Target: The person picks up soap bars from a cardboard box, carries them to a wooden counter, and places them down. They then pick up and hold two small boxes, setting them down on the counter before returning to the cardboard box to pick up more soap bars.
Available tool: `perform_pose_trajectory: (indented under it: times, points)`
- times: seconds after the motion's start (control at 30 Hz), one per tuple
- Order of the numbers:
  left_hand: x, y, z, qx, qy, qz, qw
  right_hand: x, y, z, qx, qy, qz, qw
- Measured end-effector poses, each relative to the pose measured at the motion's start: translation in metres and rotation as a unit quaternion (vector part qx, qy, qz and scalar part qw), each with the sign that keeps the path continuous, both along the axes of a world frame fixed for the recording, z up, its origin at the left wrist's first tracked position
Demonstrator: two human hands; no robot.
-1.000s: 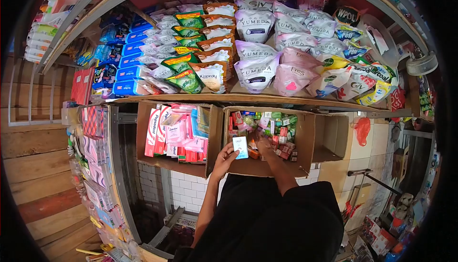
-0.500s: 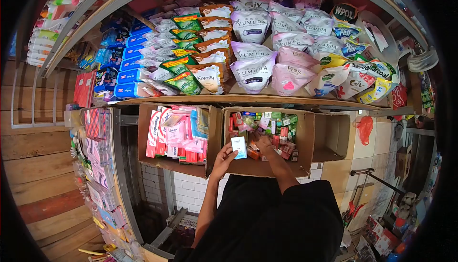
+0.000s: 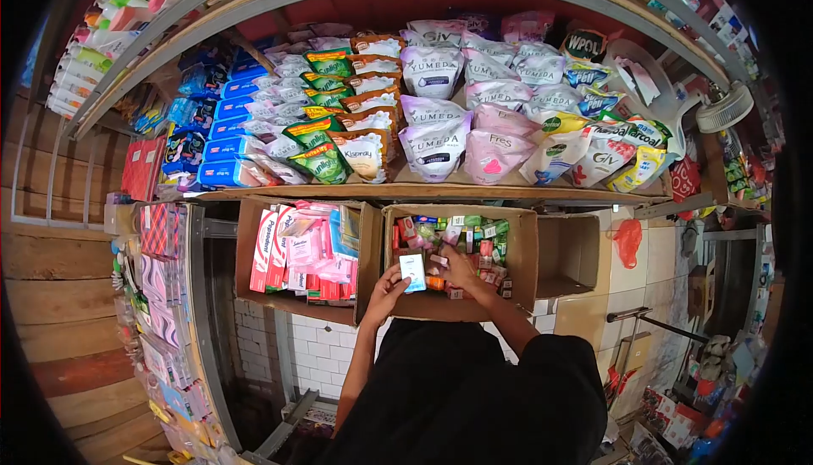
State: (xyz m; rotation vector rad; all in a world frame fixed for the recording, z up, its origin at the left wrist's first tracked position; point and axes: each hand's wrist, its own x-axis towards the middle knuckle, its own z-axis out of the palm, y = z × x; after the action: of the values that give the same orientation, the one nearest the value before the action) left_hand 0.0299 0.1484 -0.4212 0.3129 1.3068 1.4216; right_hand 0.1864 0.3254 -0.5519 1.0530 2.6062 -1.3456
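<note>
Between the thumb and fingers of my left hand point(image 3: 388, 292) is a small white and light-blue box point(image 3: 412, 272), held upright over the near left part of a cardboard box point(image 3: 535, 249). My right hand point(image 3: 458, 270) reaches into the same cardboard box, its fingers closed at a small pink box point(image 3: 439, 260); part of the grip is hidden. Around it lie several small green boxes point(image 3: 494, 229) and red boxes point(image 3: 486, 247), with an orange pack point(image 3: 434, 282) just below.
A second cardboard box point(image 3: 366, 253) on the left holds Pepsodent cartons point(image 3: 269, 249) and pink packs point(image 3: 306, 249). A third cardboard box point(image 3: 584, 249) stands right. Above runs a shelf edge point(image 3: 423, 192) bearing Yumeda pouches point(image 3: 434, 147) and other refill pouches.
The view has shifted, so the shelf and boxes sit slightly left and lower. My right hand has drawn the small pink box up near the white and light-blue box, which stays in my left hand.
</note>
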Motion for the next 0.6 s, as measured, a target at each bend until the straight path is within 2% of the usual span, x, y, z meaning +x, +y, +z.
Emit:
perform_pose_trajectory:
  times: [0.07, 0.1, 0.23, 0.33, 0.37, 0.47, 0.6]
  points:
    - [-0.001, -0.002, 0.004, -0.006, 0.002, -0.005, 1.000, 0.002, -0.006, 0.007, -0.099, 0.102, -0.085, 0.986]
    - [-0.002, -0.004, 0.003, 0.001, -0.004, 0.001, 1.000, 0.005, -0.012, 0.013, -0.029, 0.104, -0.103, 0.989]
    - [-0.009, -0.014, -0.009, 0.014, -0.021, 0.009, 1.000, 0.010, -0.025, 0.034, -0.214, 0.122, -0.183, 0.952]
    - [-0.012, -0.017, -0.015, 0.014, -0.020, -0.006, 1.000, 0.012, -0.039, 0.053, -0.287, 0.167, -0.235, 0.913]
    - [-0.011, -0.018, -0.015, 0.014, -0.019, -0.013, 1.000, 0.010, -0.041, 0.090, -0.413, 0.142, -0.286, 0.853]
    - [-0.012, -0.024, -0.011, 0.007, -0.012, -0.027, 1.000, 0.013, -0.053, 0.109, -0.470, 0.196, -0.344, 0.789]
    - [-0.016, -0.034, 0.005, 0.033, -0.032, -0.033, 0.998, 0.015, -0.067, 0.132, -0.507, 0.216, -0.377, 0.744]
